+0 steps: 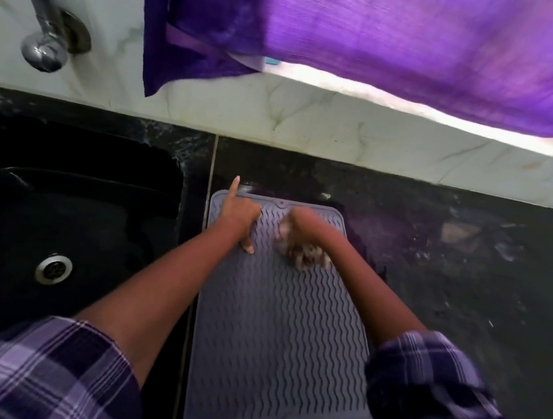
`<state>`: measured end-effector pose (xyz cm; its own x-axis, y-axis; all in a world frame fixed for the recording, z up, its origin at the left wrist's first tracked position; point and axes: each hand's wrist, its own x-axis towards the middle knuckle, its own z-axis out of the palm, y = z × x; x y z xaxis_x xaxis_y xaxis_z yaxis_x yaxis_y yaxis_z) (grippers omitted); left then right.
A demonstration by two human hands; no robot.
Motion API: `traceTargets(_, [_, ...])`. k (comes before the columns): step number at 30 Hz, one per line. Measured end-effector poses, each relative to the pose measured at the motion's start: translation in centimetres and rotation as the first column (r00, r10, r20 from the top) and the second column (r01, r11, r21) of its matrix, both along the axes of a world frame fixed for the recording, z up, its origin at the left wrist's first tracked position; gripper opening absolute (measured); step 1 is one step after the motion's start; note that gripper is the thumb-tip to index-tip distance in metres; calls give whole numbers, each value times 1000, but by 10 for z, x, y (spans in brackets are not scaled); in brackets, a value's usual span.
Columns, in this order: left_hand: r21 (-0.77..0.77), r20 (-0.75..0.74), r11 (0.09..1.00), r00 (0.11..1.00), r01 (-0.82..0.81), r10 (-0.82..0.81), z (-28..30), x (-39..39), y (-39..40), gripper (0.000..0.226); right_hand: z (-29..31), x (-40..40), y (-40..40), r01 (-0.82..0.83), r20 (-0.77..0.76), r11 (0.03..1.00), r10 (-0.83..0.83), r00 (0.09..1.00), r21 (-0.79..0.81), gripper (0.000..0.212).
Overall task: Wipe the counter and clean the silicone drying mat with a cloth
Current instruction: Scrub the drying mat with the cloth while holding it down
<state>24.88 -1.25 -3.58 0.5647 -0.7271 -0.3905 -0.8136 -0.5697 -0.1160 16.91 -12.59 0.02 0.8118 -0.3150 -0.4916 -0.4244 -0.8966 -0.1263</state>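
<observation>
Grey silicone drying mat [282,330] lying flat on the black desk [449,280] beside the sink [60,219]; right hand [300,232] fingers bunched around a pale cloth [311,258] on the mat, left hand [238,215] pressing its far corner, index finger extended.

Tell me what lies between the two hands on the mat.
Only bare ridged mat separates the left hand from the right hand, seen in the head view.

One head-worn wide-angle view looks steeply down and forward from close above the black counter [434,261], with the wall tiles at 12 o'clock, the sink [43,217] at 9 o'clock (straight lines bow near the frame edges).
</observation>
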Motion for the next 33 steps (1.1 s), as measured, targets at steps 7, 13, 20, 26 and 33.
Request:
traceTargets(7, [19,19,999,1000,-25,25,-1,-1,0,65,-35,7,18,-35,312,972,108,944,-233,23])
traceTargets(13, [8,-20,999,999,-47,48,1,-2,4,73,-22,-62,32,-178,-38,984,178,983,-6,27])
traceTargets(20, [-3,-32,998,998,-58,57,0,-4,5,66,-16,-24,12,-5,344,993,45,938,-116,17])
traceTargets(26, [7,-8,999,999,-49,49,-9,-2,3,61,-50,-63,32,-68,323,986,115,939,-152,26])
traceTargets(33, [-21,148,999,988,36,-33,-7,-26,11,48,-41,-133,40,-195,176,978,205,963,-71,27])
